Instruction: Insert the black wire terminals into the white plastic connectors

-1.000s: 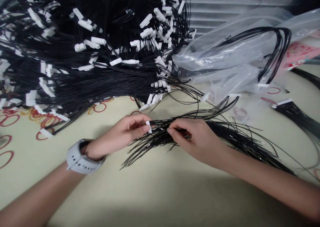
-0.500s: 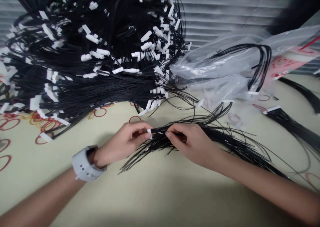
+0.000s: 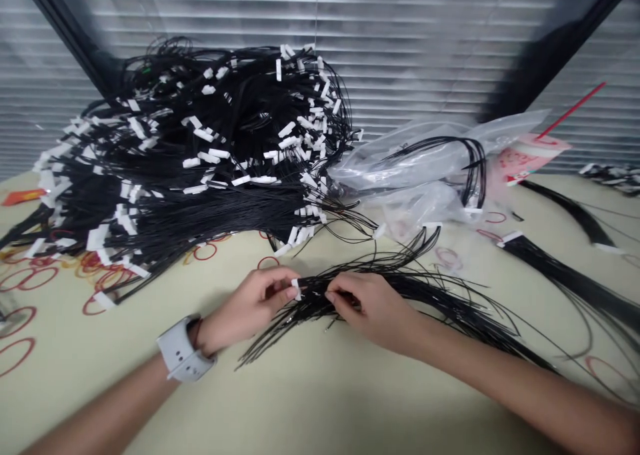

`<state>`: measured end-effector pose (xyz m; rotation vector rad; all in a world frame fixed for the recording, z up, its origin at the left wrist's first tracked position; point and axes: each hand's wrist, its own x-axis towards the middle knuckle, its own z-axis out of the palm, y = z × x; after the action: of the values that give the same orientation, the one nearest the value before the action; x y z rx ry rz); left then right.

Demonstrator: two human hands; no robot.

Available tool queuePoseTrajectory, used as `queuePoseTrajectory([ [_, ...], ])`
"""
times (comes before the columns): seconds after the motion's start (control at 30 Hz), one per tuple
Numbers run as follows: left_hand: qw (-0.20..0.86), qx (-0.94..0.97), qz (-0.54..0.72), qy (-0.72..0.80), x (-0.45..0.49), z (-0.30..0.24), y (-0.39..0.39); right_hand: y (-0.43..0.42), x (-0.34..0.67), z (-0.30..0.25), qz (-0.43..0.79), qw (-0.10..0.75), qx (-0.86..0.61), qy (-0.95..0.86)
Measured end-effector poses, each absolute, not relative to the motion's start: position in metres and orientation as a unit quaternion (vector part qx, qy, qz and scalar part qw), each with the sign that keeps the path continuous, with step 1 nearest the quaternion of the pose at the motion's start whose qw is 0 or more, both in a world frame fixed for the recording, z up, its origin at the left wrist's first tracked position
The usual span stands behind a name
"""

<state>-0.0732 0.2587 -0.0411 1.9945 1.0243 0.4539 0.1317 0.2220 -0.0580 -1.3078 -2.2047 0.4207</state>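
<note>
Mostly it is the view that has shifted: it tips upward, so the window blinds (image 3: 425,35) fill more of the top and the heap of black cable harnesses (image 3: 225,211) shows whole, lower and smaller. Both hands keep nearly the same places relative to each other.

At the near middle of the table (image 3: 280,401), the left hand (image 3: 253,306), with a grey watch strap (image 3: 183,349) at its wrist, grips a small white connector (image 3: 297,289) between thumb and fingertips. Just to its right, the right hand (image 3: 377,308) makes a narrow pinch, apparently on a thin wire, though which strand cannot be told. Loose black wires (image 3: 425,288) fan out beneath and behind both hands.

By the look of it, the step in hand is working a wire end at the connector's right-facing side; whether any end is seated inside is too small to see. Such a move calls for the connector held still, the strand kept in line with it, and neighbouring wires kept out of the way.

Beyond lie a clear plastic bag (image 3: 360,168) and, to the left, tangled red and yellow rubber bands (image 3: 97,263).
</note>
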Motion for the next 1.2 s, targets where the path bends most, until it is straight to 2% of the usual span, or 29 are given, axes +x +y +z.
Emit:
queuePoseTrajectory([
  [0.27, 0.418, 0.775, 0.209, 0.424, -0.072, -0.043, 0.252, 0.220, 0.125, -0.067, 0.136, 0.341, -0.458, -0.809],
  [0.4, 0.401, 0.761, 0.248, 0.446, -0.070, -0.047, 0.248, 0.223, 0.126, -0.071, 0.038, 0.374, -0.398, -0.837],
  [0.57, 0.478, 0.745, 0.219, 0.411, -0.066, -0.040, 0.245, 0.225, 0.129, -0.073, -0.063, 0.385, -0.345, -0.854],
  [0.73, 0.499, 0.730, 0.223, 0.411, -0.067, -0.039, 0.249, 0.223, 0.130, -0.070, -0.017, 0.428, -0.335, -0.839],
  [0.87, 0.495, 0.740, 0.218, 0.399, -0.067, -0.041, 0.253, 0.219, 0.130, -0.066, -0.081, 0.496, -0.313, -0.806],
  [0.93, 0.481, 0.753, 0.218, 0.393, -0.067, -0.041, 0.254, 0.217, 0.128, -0.066, -0.060, 0.474, -0.324, -0.816],
  [1.03, 0.465, 0.763, 0.217, 0.393, -0.068, -0.041, 0.253, 0.218, 0.124, -0.068, 0.056, 0.427, -0.366, -0.825],
  [1.2, 0.472, 0.766, 0.196, 0.391, -0.069, -0.043, 0.252, 0.220, 0.122, -0.069, 0.167, 0.440, -0.402, -0.786],
])
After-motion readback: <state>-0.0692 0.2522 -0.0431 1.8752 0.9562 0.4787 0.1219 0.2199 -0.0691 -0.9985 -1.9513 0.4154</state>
